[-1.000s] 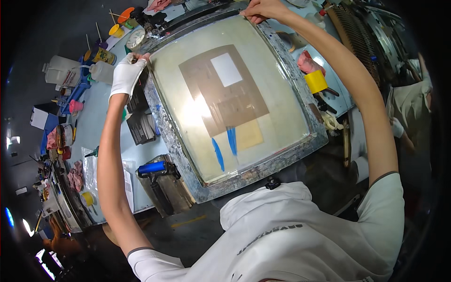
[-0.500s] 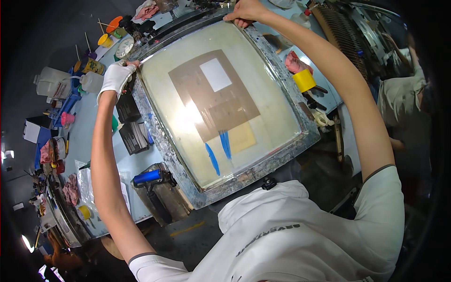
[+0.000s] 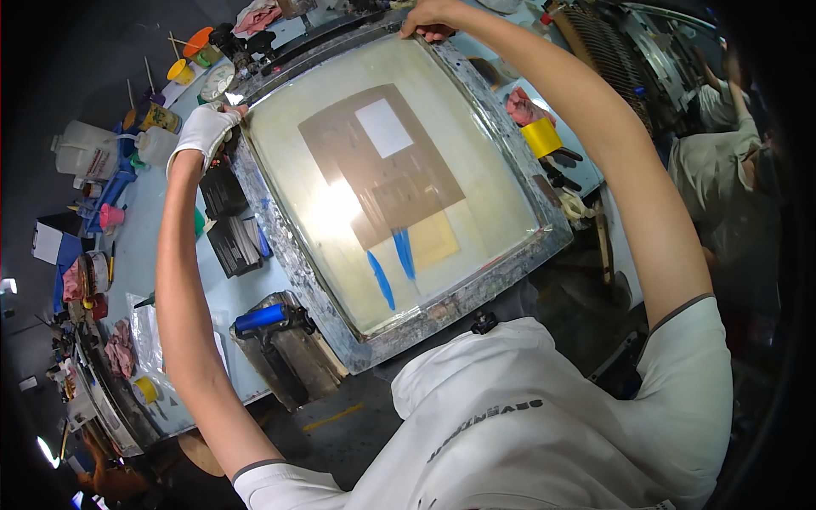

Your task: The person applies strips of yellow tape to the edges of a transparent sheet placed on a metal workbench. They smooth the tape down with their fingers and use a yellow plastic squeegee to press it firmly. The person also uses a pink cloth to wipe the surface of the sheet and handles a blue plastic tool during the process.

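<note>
Both left hand (image 3: 206,132) and right hand (image 3: 428,19) still grip the frame (image 3: 442,309), fingers curled closed; it appears farther left in view.

My glove (image 3: 206,130): white. My shirt (image 3: 552,433): white, dark sleeve bands, dark lettering across the chest. The frame (image 3: 293,272) before me: grey, mottled with pale and dark speckles. Its translucent sheet (image 3: 484,161): pale yellow-green, bearing a brown panel (image 3: 340,161), a white rectangle (image 3: 382,127) and two blue strips (image 3: 381,279). Roller (image 3: 259,320): blue cylinder, black handle. Tape roll (image 3: 541,138): yellow. Tabletop (image 3: 140,255): pale blue. Small cup (image 3: 110,216): pink.
</note>
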`<action>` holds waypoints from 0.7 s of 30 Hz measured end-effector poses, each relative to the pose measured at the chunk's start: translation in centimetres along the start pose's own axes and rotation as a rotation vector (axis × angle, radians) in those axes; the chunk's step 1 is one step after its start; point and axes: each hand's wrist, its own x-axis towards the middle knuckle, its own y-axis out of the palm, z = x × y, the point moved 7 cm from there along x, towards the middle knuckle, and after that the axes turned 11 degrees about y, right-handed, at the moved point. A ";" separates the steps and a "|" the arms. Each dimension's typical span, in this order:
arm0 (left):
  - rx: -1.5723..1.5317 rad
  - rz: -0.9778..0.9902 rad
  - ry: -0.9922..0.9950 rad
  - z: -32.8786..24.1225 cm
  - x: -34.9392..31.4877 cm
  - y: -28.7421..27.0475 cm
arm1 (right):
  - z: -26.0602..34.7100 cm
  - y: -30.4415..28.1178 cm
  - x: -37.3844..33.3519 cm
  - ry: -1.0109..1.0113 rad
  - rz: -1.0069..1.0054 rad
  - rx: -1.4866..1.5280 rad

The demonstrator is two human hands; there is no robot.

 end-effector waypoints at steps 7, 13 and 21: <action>0.115 -0.026 0.055 1.1 0.6 0.2 | 1.0 1.0 -3.0 -0.503 0.291 0.189; 0.085 0.008 0.149 -2.1 3.4 1.8 | -4.0 -3.3 5.3 -0.488 0.342 -0.169; 0.113 -0.024 0.044 1.5 1.2 0.1 | 2.1 0.3 -5.2 -0.121 -0.540 -0.503</action>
